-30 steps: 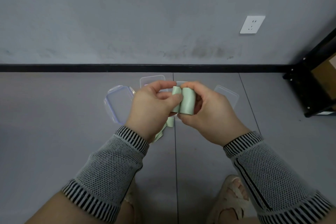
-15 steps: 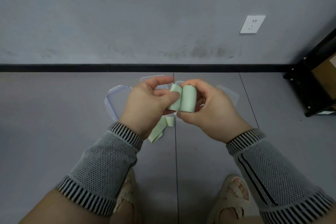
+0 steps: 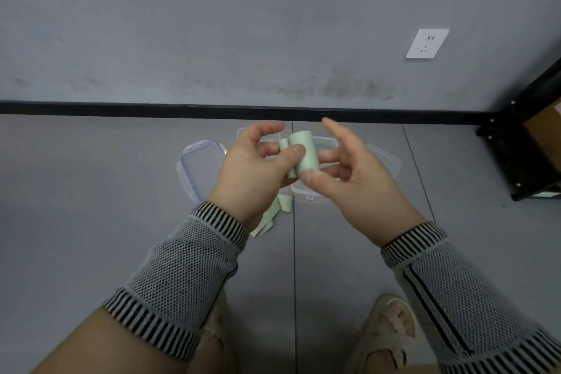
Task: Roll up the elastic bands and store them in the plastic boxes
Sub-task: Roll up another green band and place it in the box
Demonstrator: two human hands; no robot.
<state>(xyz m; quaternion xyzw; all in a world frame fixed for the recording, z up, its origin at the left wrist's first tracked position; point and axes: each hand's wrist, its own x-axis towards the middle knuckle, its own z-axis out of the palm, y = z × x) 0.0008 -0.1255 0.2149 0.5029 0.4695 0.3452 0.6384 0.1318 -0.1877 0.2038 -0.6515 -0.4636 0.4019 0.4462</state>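
- Boxes (image 3: 312,191) are largely hidden behind both hands; two clear boxes and two lids (image 3: 198,167) can be counted, though edges are faint.
- One green band (image 3: 305,152) is seen, mostly rolled, its loose tail hanging partly hidden under the left wrist.
- The roll is pinched by the left hand (image 3: 258,173) between thumb and fingers.
- The right hand (image 3: 355,179) is spread, fingers blurred, thumb touching the roll's lower end.
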